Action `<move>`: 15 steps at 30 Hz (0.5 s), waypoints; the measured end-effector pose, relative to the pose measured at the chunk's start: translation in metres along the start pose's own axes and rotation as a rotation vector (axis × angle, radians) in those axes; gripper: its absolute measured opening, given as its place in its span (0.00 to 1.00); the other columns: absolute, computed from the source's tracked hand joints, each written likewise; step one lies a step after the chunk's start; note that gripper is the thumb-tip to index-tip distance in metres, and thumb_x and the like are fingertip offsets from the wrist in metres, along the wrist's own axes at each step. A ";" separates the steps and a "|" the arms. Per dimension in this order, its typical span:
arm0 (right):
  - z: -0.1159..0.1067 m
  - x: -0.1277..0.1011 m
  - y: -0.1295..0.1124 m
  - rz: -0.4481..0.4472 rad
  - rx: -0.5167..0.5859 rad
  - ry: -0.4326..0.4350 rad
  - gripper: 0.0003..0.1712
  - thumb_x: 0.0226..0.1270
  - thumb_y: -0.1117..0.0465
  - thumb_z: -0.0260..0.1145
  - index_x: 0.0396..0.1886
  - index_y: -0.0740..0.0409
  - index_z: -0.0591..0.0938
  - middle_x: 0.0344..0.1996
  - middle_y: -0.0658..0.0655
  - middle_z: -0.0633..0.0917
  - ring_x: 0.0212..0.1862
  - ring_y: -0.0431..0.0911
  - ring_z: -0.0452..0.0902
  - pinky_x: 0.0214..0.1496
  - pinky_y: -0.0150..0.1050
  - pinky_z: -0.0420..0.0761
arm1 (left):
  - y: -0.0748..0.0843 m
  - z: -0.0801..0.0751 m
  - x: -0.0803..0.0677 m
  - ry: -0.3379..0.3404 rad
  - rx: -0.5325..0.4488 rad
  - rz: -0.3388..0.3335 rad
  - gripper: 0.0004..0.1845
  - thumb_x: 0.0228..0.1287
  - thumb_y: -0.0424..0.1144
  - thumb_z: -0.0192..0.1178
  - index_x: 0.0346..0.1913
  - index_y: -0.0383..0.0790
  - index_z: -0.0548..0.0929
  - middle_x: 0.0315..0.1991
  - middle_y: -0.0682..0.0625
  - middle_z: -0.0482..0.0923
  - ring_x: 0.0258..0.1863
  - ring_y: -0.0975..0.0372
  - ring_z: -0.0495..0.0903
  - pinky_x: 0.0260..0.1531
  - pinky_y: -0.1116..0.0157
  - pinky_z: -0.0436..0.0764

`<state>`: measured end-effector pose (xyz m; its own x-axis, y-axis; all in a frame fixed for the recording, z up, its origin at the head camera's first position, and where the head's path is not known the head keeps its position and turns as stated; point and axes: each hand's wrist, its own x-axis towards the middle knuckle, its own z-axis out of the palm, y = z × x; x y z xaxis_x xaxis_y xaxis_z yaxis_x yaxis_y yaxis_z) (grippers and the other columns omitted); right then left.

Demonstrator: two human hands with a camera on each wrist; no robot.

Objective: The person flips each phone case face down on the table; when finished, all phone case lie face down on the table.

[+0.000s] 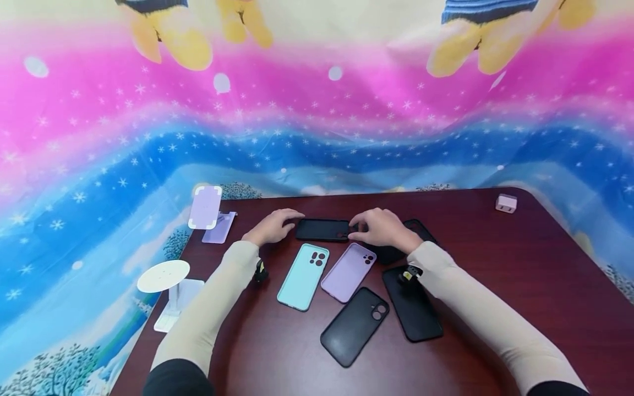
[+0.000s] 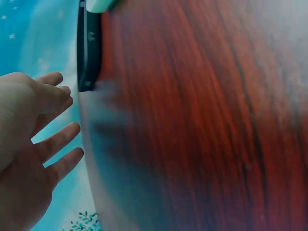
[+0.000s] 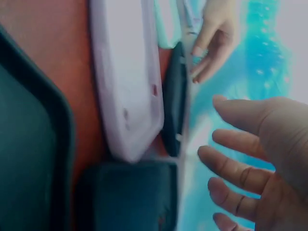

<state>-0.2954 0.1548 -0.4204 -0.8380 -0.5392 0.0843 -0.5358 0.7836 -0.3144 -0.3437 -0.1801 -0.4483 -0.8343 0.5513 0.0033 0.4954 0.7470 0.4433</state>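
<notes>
Resting both hands, left [image 1: 273, 226], right [image 1: 380, 228], at black phone case [image 1: 323, 230] ends, fingers relaxed

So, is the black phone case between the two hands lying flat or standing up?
Lying flat. In the head view the black phone case lies flat on the table, the left hand at one end and the right hand at the other.

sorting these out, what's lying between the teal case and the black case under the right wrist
In the head view, one lilac case lies between the teal case and the black case under the right wrist, tilted, camera cutout at its far end.
</notes>
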 end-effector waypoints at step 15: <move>0.029 0.020 -0.005 0.093 0.025 -0.086 0.07 0.66 0.50 0.74 0.40 0.44 0.92 0.29 0.45 0.88 0.30 0.38 0.79 0.32 0.36 0.75 | -0.009 0.008 0.011 -0.003 0.154 -0.012 0.15 0.76 0.38 0.60 0.61 0.49 0.85 0.66 0.50 0.80 0.70 0.53 0.76 0.70 0.50 0.73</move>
<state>-0.3061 0.1313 -0.4443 -0.8716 -0.4894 -0.0272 -0.4521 0.8242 -0.3410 -0.3552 -0.1772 -0.4596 -0.8397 0.5430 -0.0039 0.5169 0.8016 0.3003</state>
